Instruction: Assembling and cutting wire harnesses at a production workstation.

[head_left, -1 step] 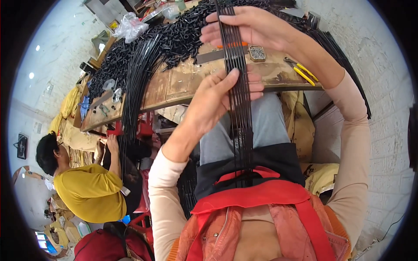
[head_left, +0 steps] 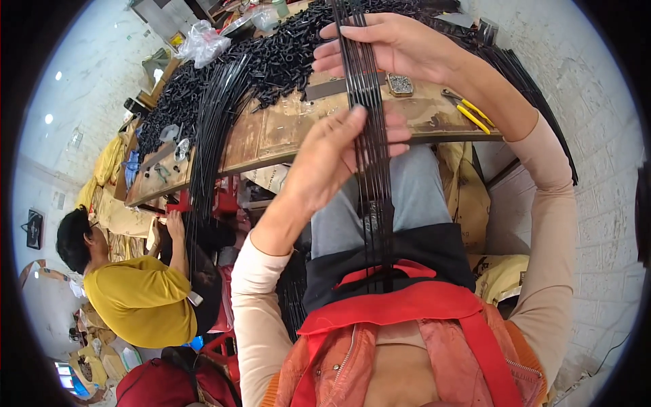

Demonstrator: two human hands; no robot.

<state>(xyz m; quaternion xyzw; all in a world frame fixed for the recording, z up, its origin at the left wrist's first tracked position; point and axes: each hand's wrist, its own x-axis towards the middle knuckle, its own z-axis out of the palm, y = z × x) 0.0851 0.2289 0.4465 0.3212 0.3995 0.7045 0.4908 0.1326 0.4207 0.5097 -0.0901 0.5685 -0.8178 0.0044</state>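
A bundle of thin, long black rods runs from the top edge of the view down over my lap. Its lower end lies against my dark waist cloth. My left hand grips the bundle at its middle, thumb across the front and fingers behind. Farther up, my right hand holds the same rods between its thumb and fingers, with the fingertips showing past the left side. Beneath the bundle, on the wooden table, lies a flat grey metal bar. A small tin of tiny metal pieces sits beside the rods.
Black small parts are heaped along the table's far side. More black rods hang over its left edge. Yellow-handled pliers lie at the right. A person in a yellow top sits at the left. A white wall stands at the right.
My left thumb has shifted slightly left and up on the bundle. The rods are spread a little more apart near both hands. The right hand has barely moved.
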